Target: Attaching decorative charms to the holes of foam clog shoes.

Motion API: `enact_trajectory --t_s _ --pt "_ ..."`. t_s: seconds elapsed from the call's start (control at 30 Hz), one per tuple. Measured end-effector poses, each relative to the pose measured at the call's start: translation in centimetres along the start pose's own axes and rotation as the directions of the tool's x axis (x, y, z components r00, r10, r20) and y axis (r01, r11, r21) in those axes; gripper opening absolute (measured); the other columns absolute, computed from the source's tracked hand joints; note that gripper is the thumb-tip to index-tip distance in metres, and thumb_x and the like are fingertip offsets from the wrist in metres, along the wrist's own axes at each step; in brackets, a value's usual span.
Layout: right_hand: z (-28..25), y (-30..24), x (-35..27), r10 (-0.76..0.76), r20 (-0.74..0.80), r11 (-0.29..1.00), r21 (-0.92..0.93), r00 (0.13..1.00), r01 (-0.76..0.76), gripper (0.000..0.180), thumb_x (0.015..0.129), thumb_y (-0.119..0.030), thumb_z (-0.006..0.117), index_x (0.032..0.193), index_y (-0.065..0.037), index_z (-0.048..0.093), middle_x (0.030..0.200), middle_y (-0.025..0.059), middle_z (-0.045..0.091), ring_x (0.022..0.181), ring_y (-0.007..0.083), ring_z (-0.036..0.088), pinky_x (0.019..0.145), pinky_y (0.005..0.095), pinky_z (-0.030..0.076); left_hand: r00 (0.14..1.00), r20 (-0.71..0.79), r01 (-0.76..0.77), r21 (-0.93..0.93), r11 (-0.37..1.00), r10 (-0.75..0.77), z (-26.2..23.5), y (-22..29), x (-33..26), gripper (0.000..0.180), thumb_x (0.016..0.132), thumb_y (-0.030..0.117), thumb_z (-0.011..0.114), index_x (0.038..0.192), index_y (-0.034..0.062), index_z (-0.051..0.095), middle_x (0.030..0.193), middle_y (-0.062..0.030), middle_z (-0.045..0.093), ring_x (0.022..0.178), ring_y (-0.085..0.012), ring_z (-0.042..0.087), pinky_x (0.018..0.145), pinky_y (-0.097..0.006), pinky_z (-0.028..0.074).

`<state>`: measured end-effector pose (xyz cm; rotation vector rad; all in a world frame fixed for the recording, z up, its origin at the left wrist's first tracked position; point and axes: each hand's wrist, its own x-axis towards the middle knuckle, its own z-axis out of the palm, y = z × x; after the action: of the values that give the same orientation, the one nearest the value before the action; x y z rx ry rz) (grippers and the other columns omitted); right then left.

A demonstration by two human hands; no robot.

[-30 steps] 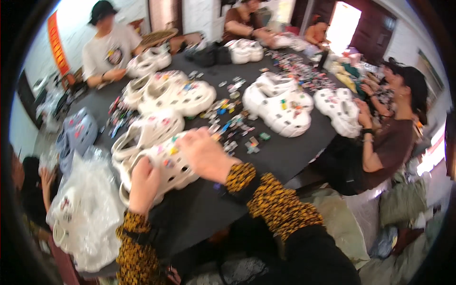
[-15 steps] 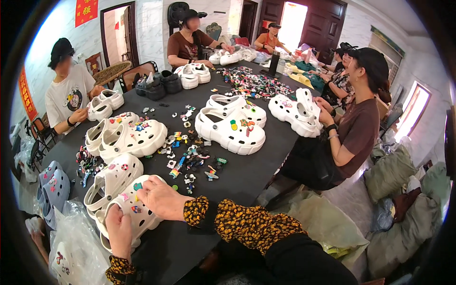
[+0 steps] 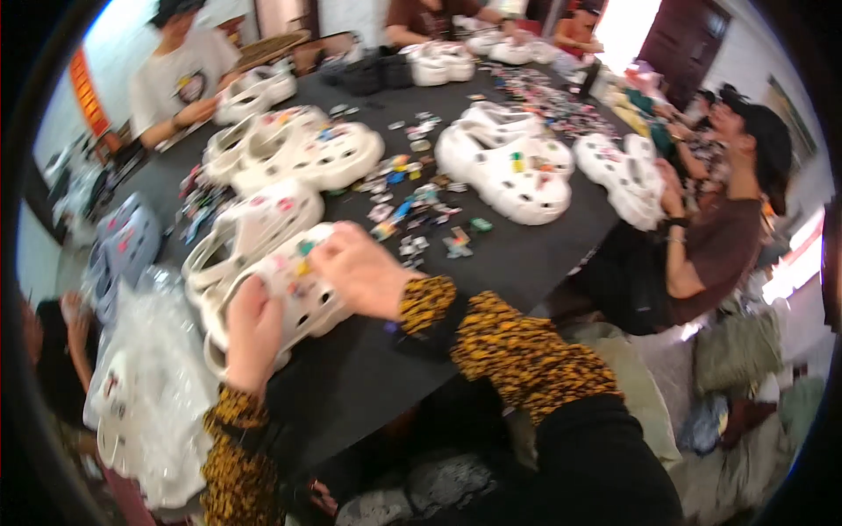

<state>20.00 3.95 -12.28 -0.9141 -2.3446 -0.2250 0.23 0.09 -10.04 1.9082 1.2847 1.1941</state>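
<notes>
A white clog shoe (image 3: 294, 294) with holes and small coloured charms lies near the front edge of the black table (image 3: 517, 254). My left hand (image 3: 254, 333) grips its heel end from below. My right hand (image 3: 360, 272) rests on its top, fingers curled over the charms. A second white clog (image 3: 250, 228) lies just beyond it. Loose coloured charms (image 3: 412, 215) are scattered on the table past my right hand. Both my sleeves are yellow with black spots.
Several more pairs of white clogs (image 3: 509, 167) stand across the table. Other people sit around it: one at the right (image 3: 719, 237) holding a clog, one at the far left (image 3: 180, 74). Clear plastic bags (image 3: 149, 386) with clogs lie at my left.
The view has swung, and the picture is blurred. My hands stay on the same white clog; the right hand has shifted slightly on its top.
</notes>
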Motion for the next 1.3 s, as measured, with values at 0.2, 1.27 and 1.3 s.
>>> enact_trajectory --t_s 0.2,1.27,1.3 --pt "-2.3 -1.0 0.5 -0.018 0.03 1.0 0.008 0.999 0.018 0.019 0.073 -0.001 0.05 0.091 -0.005 0.053 0.083 0.0082 0.057 0.089 0.0269 0.055 0.097 0.0417 0.033 0.996 -0.054 0.066 0.011 0.998 -0.065 -0.1 -1.7 -0.4 0.012 0.077 0.007 0.051 0.08 -0.004 0.048 0.067 -0.017 0.051 0.065 -0.0284 0.051 0.061 -0.037 0.041" --pt "-5.8 7.2 -0.5 0.486 -0.119 0.847 0.305 0.866 -0.435 0.01 0.078 -0.007 0.056 0.085 -0.002 0.062 0.077 0.0145 0.066 0.074 0.0294 0.065 0.068 0.0383 0.051 0.955 0.221 0.156 0.191 0.969 -0.197 -3.3 2.7 -0.7 0.011 0.079 0.007 0.054 0.083 -0.0022 0.052 0.066 -0.0007 0.053 0.061 -0.0064 0.046 0.052 -0.024 0.037" --pt "-6.1 8.0 -0.8 0.509 -0.088 0.837 0.28 0.856 -0.47 0.011 0.078 -0.008 0.056 0.085 -0.002 0.062 0.077 0.0146 0.066 0.074 0.0296 0.065 0.068 0.0383 0.051 0.954 0.233 0.148 0.187 0.971 -0.19 -3.5 3.1 -0.7 0.011 0.079 0.007 0.054 0.083 -0.0022 0.052 0.066 -0.0007 0.053 0.061 -0.0064 0.046 0.052 -0.024 0.037"
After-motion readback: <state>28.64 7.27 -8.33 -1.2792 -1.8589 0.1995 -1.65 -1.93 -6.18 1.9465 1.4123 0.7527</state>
